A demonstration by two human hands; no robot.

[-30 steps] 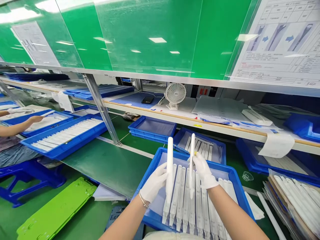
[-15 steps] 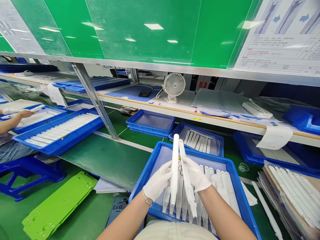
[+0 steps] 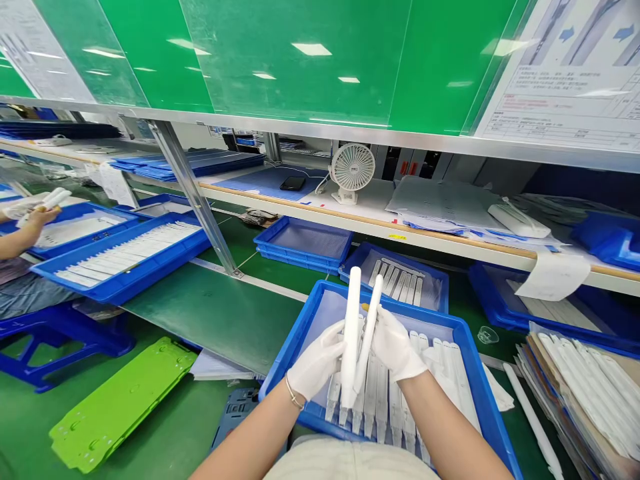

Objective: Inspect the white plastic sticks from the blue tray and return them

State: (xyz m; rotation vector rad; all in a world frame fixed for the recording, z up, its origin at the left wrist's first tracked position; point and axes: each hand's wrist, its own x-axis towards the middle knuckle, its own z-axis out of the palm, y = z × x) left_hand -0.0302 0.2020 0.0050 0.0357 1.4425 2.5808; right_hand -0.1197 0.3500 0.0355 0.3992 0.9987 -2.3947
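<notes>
Over a blue tray (image 3: 470, 333), both my hands wear white gloves. My left hand (image 3: 317, 360) is closed on a long white plastic piece (image 3: 352, 320), held upright with a rounded top end. In my right hand (image 3: 395, 340) is a second, slimmer white plastic piece (image 3: 369, 327), tilted so that its lower end comes up against the first. A bit of yellow shows at the right hand's fingertips; I cannot make out what it is. Beneath my hands, several similar white strips (image 3: 381, 400) with toothed ends lie side by side in the tray.
A co-worker's hands (image 3: 37, 210) hold white pieces at the far left, beside a blue tray of strips (image 3: 120, 293). A shelf carries a small fan (image 3: 353, 170). A metal post (image 3: 193, 193) stands left of centre. Stacked sheets with white pieces (image 3: 590, 387) lie right.
The piece in my right hand has turned, its smooth side now showing and its lower end swung left to the other piece. The co-worker's hands have risen slightly.
</notes>
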